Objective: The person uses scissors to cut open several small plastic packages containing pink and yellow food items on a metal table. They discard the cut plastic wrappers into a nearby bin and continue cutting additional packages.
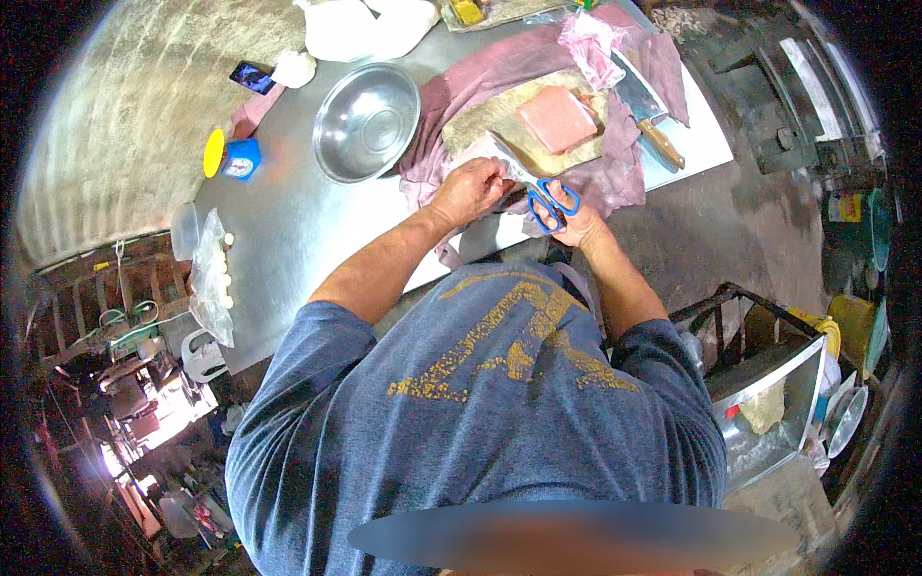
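Observation:
My right hand (pixel 582 227) grips the scissors (pixel 549 204) by their blue handles. The blades point left, toward my left hand (pixel 473 192). That hand is closed on a pale, translucent piece of plastic wrapper (pixel 492 148), close by the blades. Whether the blades touch the wrapper I cannot tell. Just beyond my hands lies a worn cutting board (pixel 473 117) on a mauve cloth (pixel 429 134). On the board rests a flat, square block of pink meat (pixel 557 119).
A wide steel bowl (pixel 367 123) stands left of the board. To the right lies a cleaver (pixel 661 144) with a wooden handle. Farther left are a blue scale (pixel 241 158), a phone (pixel 252 78) and a clear bag (pixel 210 278) at the table edge.

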Demonstrator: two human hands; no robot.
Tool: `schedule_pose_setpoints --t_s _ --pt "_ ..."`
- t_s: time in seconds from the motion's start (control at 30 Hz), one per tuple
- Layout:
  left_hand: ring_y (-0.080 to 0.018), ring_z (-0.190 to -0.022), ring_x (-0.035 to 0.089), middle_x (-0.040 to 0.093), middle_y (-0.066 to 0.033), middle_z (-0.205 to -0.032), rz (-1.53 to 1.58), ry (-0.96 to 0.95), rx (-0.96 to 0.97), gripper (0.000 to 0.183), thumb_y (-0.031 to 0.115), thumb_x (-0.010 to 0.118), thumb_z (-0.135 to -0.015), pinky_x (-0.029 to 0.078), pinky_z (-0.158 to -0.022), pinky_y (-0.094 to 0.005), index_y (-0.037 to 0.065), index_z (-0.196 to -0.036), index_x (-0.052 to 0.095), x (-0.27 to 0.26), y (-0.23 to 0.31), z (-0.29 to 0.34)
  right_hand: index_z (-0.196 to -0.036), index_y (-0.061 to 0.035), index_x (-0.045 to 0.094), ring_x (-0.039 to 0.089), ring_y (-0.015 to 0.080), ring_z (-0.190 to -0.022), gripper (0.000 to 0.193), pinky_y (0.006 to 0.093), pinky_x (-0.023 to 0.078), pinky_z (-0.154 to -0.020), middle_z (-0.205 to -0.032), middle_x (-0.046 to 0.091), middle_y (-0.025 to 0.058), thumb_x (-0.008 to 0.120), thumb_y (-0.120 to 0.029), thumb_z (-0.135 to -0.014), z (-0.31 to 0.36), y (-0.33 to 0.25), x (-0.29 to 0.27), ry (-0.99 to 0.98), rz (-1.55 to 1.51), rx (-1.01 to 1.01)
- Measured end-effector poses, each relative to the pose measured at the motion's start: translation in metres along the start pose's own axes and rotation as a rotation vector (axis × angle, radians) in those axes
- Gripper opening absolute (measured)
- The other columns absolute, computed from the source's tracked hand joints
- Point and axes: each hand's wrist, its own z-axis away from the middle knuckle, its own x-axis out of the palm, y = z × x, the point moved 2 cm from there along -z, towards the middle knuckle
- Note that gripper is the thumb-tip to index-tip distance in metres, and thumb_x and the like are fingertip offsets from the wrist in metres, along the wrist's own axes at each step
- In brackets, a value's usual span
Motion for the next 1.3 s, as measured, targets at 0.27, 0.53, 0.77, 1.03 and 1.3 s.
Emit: schedule_pose_setpoints --t_s 0.27,0.53,0.77,1.03,1.3 --pt "-0.0376 -0.092 0.065 0.065 -0.0180 -0.096 0.017 -0.126 -0.014 0.017 0.018 0.063 -0.091 0.052 -0.082 -0.0438 0.004 -0.102 0.063 -0.001 0.002 0.006 -0.096 -0.0106 0.060 0.055 0.0082 -0.048 0.057 0.0190 0.032 -0.033 -0.073 0.061 0.0010 0.064 -0.066 -0.086 -0.002 -0.007 0.005 0.037 -0.017 0.029" --pt "-0.0374 -0.093 0.065 0.065 -0.0178 -0.097 0.047 -0.161 -0.146 0.020 0.020 0.063 -0.091 0.052 -0.082 -0.0436 0.003 -0.102 0.063 -0.017 0.001 0.009 -0.115 -0.0046 0.063 0.050 0.0072 -0.046 0.067 0.0195 0.030 -0.033 -0.071 0.058 -0.0007 0.065 -0.065 -0.086 -0.006 -0.017 0.019 0.101 0.082 -0.013" --pt "-0.0339 -0.090 0.067 0.067 -0.0169 -0.097 0.089 -0.165 -0.156 0.021 0.018 0.061 -0.090 0.052 -0.080 -0.0415 0.003 -0.105 0.064 -0.040 -0.007 0.011 -0.111 -0.0038 0.062 0.050 0.0058 -0.048 0.062 0.0174 0.030 -0.034 -0.074 0.058 0.0010 0.069 -0.060 -0.086 -0.011 -0.022 0.037 0.153 0.121 0.000" --pt "-0.0268 -0.085 0.066 0.067 -0.0126 -0.089 -0.069 -0.209 -0.294 0.026 0.029 0.057 -0.094 0.052 -0.077 -0.0405 0.006 -0.104 0.065 -0.090 -0.075 -0.037 -0.110 -0.0071 0.057 0.055 0.0088 -0.052 0.043 0.0201 0.034 -0.036 -0.076 0.060 0.0045 0.071 -0.043 -0.092 0.007 -0.024 0.042 0.259 0.271 -0.063" --pt "-0.0390 -0.100 0.065 0.069 -0.0200 -0.099 -0.371 -0.149 -0.170 0.028 0.030 0.057 -0.090 0.050 -0.090 -0.0491 0.009 -0.105 0.068 -0.077 -0.079 -0.107 -0.105 -0.0035 0.061 0.065 0.0218 -0.073 0.052 0.0354 0.050 -0.064 -0.085 0.068 0.0126 0.087 -0.036 -0.074 0.000 -0.068 0.097 0.311 1.399 0.020"
